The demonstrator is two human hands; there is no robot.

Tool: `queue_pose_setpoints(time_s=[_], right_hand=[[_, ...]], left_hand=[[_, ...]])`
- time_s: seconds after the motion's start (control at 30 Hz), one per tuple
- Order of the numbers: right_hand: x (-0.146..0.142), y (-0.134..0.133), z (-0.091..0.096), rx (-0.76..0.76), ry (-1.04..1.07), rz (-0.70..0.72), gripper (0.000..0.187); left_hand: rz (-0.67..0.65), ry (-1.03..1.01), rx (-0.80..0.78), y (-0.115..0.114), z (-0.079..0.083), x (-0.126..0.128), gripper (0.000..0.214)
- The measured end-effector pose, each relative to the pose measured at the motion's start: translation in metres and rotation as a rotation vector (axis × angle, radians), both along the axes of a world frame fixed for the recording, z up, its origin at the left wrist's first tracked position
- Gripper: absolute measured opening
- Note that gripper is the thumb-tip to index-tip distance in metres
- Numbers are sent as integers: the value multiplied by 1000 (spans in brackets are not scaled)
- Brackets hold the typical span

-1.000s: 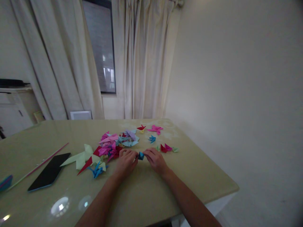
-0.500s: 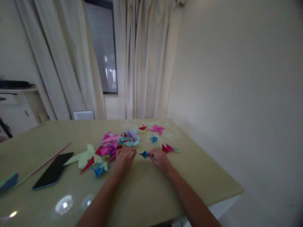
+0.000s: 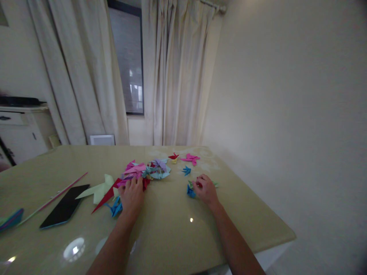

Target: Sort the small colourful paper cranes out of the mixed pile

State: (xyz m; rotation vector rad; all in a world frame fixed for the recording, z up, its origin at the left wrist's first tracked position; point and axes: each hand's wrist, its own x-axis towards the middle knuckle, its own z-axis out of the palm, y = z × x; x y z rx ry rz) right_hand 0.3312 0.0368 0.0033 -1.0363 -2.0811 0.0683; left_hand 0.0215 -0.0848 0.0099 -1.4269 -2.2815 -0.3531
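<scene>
On the table [image 3: 166,236], bent left fingers [image 3: 130,185] part-hide folded papers [image 3: 134,170]; right fingers [image 3: 203,178] curl, both grips unclear.

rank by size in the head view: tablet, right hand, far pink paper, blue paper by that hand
1. Tablet
2. Right hand
3. Far pink paper
4. Blue paper by that hand, perhaps partly covered

A compact blue folded-paper piece [image 3: 190,192] sits with its three o'clock side partly hidden; toward ten o'clock from it, pink, purple, red and pale-blue folded papers [image 3: 149,171] overlap in a loose heap.
</scene>
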Motion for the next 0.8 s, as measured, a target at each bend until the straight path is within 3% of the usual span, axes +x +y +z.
queue_pose_setpoints(time_s=[0.17,0.37,0.6,0.7,0.8], right_hand=[[-7,-6,-1,-60,-100,25,15],[-19,-15,-3,-106,-180,123,17],[-19,-12,-4,-88,-214,90,13],[-18,-12,-3,-58,-173,77,14],[-25,-18,-2,-42,-22,142,18]], left_hand=[[11,-4,31,1,-3,-1,41],[28,-72,10,2,-2,1,35],[-42,-138,-12,1,2,-1,39],[-90,-157,60,2,7,-3,32],[-236,-215,253,4,11,0,25]])
